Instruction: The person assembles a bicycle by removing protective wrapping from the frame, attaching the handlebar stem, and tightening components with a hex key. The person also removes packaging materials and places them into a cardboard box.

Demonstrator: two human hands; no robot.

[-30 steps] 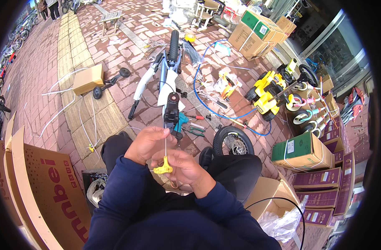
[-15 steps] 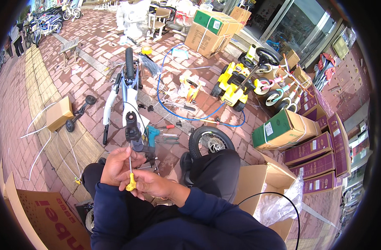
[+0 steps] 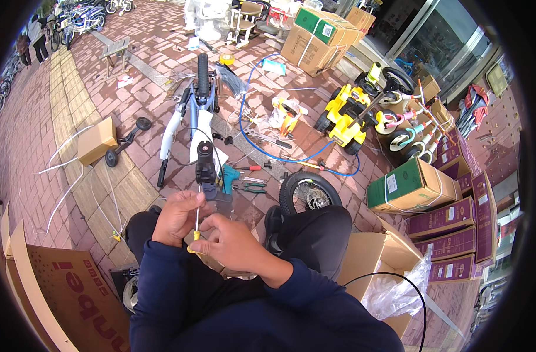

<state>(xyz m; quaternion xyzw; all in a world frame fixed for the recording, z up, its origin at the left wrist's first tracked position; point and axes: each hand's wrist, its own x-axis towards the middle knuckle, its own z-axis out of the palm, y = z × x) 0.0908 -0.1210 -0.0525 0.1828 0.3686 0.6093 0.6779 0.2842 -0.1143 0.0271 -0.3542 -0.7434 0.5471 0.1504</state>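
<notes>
In front of my knees stands a partly built blue-and-white bicycle (image 3: 201,126), its mounted tyre (image 3: 203,76) at the far end. Its black clamp-like part (image 3: 205,164) points toward me. My right hand (image 3: 233,242) grips the yellow handle of a T-handle driver (image 3: 196,234), which has a thin metal shaft. My left hand (image 3: 177,220) pinches around the upper shaft, just below the black part. Where the driver's tip meets that part is hidden. A loose wheel (image 3: 287,196) with a disc rotor lies by my right knee.
A teal power tool (image 3: 229,176) and pliers (image 3: 254,188) lie beyond my hands. A blue hose (image 3: 243,126) curls across the brick paving. Cartons (image 3: 411,182) stand at right, near a yellow toy vehicle (image 3: 344,114). Open boxes (image 3: 74,299) flank me; training wheels (image 3: 127,141) lie left.
The view has shifted, so the scene sits farther right and lower. My right hand has turned over the yellow handle, its fingers now raised beside the shaft. My left hand stays at the shaft.
</notes>
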